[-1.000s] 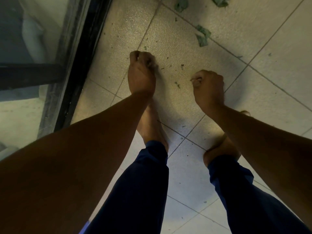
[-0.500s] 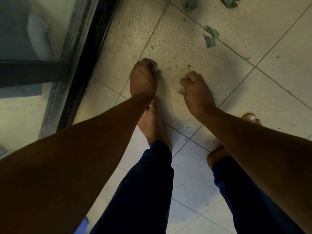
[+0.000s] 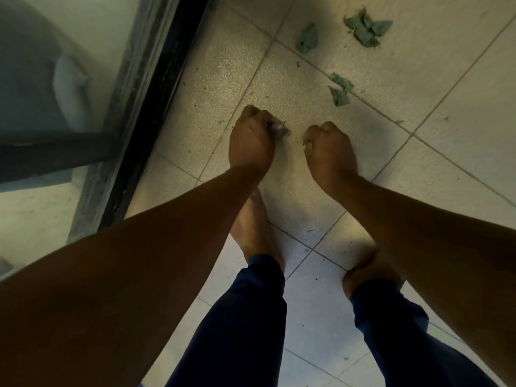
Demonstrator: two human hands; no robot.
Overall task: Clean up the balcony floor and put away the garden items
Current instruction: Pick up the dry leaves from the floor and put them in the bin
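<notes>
1. Since half a second ago: right hand drawn left toward the left hand, fists now near each other; leaf scraps sitting lower in view, camera tilted further forward.
2. Tiled floor filling most of the view, pale, speckled, crossed by diagonal grout lines.
3. At left, dark door frame running from near to far, with glass beyond it.
4. Both bare forearms reaching down from the near edge toward the floor's middle.
5. Navy trouser legs at the near edge, bare feet on the tiles below the arms, the right foot mostly hidden by the forearm.
6. Left hand curled into a fist, back up, just right of the frame; a pale bit showing at its fingertips, too small to tell what, so hold uncertain.
7. Right hand curled likewise, knuckles toward the far side; contents not visible, cannot tell whether anything is gripped.
8. Green leaf cluster at the far right, lying on the floor well apart from the hands.
9. Single leaf left of that cluster.
10. Two small leaf pieces nearer, on a grout line just beyond the right hand, not touching it.
11. Tiny dark crumbs scattered on the tile between and around the fists.
</notes>
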